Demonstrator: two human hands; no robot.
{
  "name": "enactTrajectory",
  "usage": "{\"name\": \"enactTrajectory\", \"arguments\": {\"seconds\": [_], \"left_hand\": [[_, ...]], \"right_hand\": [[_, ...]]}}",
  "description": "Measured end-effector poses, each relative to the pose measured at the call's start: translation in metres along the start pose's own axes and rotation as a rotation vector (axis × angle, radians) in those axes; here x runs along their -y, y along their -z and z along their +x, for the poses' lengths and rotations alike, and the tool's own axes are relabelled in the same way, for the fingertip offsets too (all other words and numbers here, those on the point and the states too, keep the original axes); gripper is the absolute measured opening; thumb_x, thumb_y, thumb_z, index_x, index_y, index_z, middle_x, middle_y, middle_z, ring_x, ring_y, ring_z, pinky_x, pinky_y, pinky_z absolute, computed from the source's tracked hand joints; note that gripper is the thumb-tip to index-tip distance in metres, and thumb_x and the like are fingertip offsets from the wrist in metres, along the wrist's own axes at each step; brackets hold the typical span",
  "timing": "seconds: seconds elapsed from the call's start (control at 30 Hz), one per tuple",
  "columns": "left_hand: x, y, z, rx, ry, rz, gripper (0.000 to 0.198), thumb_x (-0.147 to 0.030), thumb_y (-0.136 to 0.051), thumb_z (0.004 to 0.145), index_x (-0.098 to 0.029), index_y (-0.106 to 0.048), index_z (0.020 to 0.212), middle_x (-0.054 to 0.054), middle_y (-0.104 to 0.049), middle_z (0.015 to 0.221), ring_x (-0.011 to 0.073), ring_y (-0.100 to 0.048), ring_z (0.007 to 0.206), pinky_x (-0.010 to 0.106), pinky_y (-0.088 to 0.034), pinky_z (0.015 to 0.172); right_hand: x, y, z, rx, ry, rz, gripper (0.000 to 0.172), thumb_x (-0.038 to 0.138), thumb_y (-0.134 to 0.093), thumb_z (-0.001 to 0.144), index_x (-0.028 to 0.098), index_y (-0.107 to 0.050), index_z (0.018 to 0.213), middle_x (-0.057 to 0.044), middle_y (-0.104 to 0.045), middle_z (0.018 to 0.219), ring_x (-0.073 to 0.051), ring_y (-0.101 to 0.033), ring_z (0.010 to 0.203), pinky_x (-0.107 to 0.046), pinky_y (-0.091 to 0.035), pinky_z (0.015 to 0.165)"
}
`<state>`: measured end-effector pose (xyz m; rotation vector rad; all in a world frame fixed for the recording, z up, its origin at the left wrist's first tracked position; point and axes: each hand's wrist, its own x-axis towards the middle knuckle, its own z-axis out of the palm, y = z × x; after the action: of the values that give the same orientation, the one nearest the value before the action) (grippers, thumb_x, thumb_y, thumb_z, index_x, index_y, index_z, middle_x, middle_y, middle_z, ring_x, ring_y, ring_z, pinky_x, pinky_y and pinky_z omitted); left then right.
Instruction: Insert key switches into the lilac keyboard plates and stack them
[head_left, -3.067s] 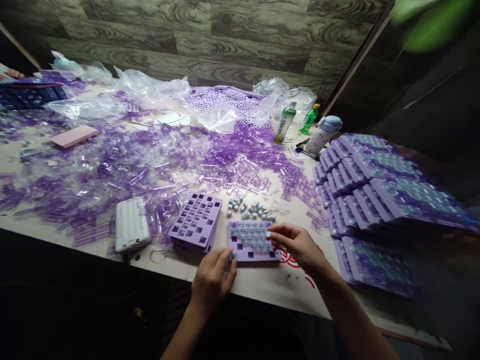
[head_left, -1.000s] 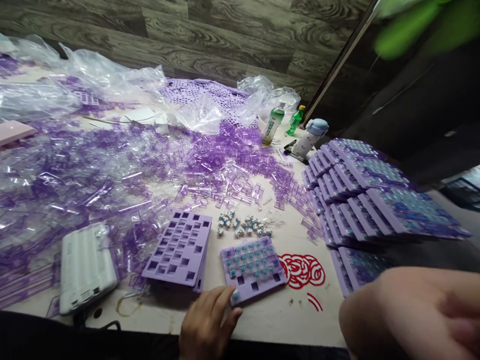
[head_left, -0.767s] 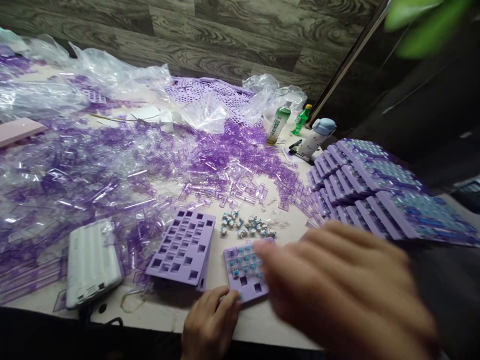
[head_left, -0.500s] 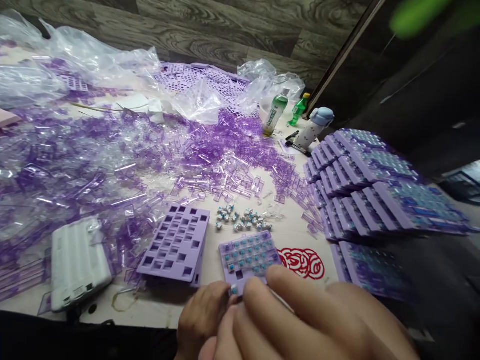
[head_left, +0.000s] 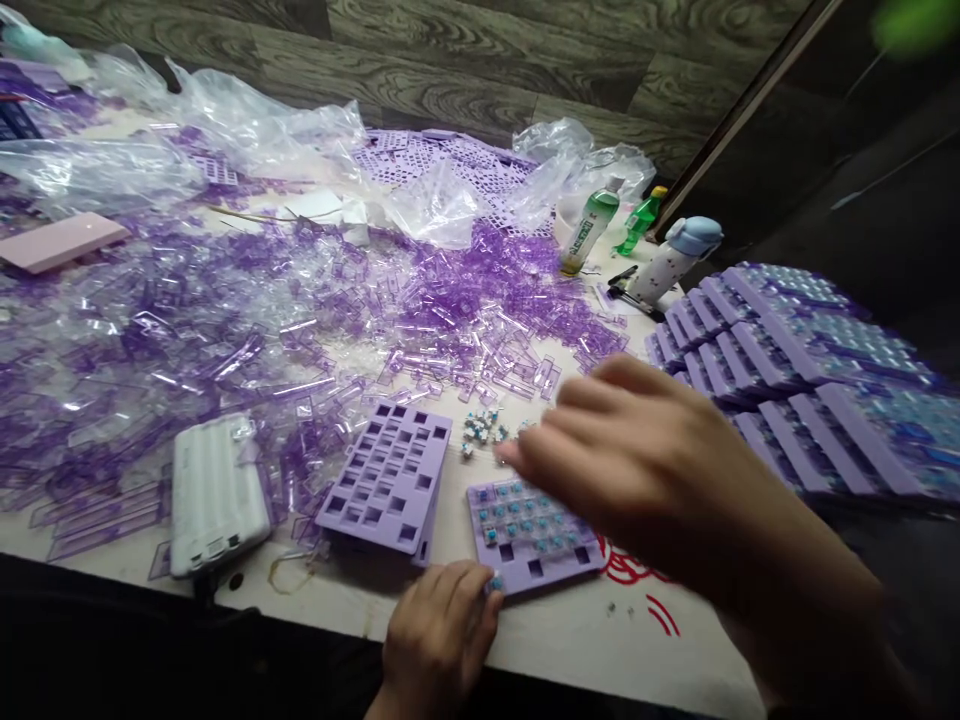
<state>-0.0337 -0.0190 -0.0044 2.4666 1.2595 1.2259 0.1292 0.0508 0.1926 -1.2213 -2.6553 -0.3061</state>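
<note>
A purple keyboard plate (head_left: 556, 578) lies in front of me, mostly filled with blue-stemmed key switches, and several square holes stand open along its near side. My left hand (head_left: 441, 622) grips its near left corner between thumb and fingers. Beside the thumb sits one blue switch (head_left: 493, 582) at that corner. Over the far right part of the plate reaches my right hand (head_left: 626, 450), blurred, fingers bent together. Its fingertips are at a small pile of loose key switches (head_left: 480, 428), partly covering it. Whether they pinch a switch is not visible.
Stacked purple plates (head_left: 390, 470) lie left of the work. Further left is a white ribbed case (head_left: 217, 495). Clear purple plastic pieces (head_left: 315, 300) spread behind. Stacks of filled keyboards (head_left: 795, 360) rise at right. Bottles (head_left: 592, 228) and a blue-capped flask (head_left: 679, 260) stand behind.
My right hand has left the plate's near edge and moved up and away to the loose switches. My left hand stays at the plate's corner. The camera view has shifted left.
</note>
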Motion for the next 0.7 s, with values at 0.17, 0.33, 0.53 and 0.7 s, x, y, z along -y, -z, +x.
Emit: {"name": "enactTrajectory", "arguments": {"seconds": [0.17, 0.33, 0.53, 0.7], "left_hand": [[0.001, -0.001, -0.006, 0.076, 0.025, -0.079, 0.019, -0.018, -0.054, 0.083, -0.023, -0.064, 0.098, 0.002, -0.064, 0.080, 0.0121, -0.060, 0.067, 0.022, -0.044, 0.061], [0.000, -0.002, -0.005, 0.100, 0.062, -0.110, 0.016, -0.020, -0.054, 0.083, -0.025, -0.065, 0.094, 0.001, -0.063, 0.077, 0.0124, -0.059, 0.067, 0.023, -0.043, 0.061], [-0.001, -0.003, -0.005, 0.070, 0.060, -0.069, 0.017, -0.021, -0.052, 0.084, -0.023, -0.064, 0.095, 0.002, -0.065, 0.078, 0.0126, -0.060, 0.068, 0.023, -0.044, 0.061], [0.000, -0.004, -0.007, 0.051, 0.059, -0.060, 0.020, -0.022, -0.052, 0.084, -0.021, -0.063, 0.100, 0.004, -0.066, 0.082, 0.0144, -0.061, 0.070, 0.024, -0.046, 0.062]], "right_hand": [[-0.066, -0.060, 0.038, 0.220, -0.134, -0.054, 0.020, 0.008, -0.052, 0.086, 0.017, -0.057, 0.069, -0.001, -0.058, 0.065, -0.013, -0.049, 0.059, -0.030, -0.033, 0.065], [-0.077, -0.113, 0.065, 0.307, -0.089, 0.074, 0.021, 0.004, -0.047, 0.086, 0.016, -0.064, 0.081, -0.003, -0.065, 0.079, -0.014, -0.055, 0.068, -0.027, -0.032, 0.064], [-0.064, -0.146, 0.094, 0.335, -0.018, 0.176, 0.021, 0.007, -0.052, 0.085, 0.019, -0.066, 0.095, -0.004, -0.067, 0.094, -0.016, -0.060, 0.080, -0.026, -0.037, 0.065], [-0.060, -0.158, 0.099, 0.363, 0.031, 0.218, 0.023, 0.022, -0.066, 0.080, 0.021, -0.064, 0.103, -0.005, -0.065, 0.098, -0.019, -0.060, 0.085, -0.027, -0.039, 0.066]]}}
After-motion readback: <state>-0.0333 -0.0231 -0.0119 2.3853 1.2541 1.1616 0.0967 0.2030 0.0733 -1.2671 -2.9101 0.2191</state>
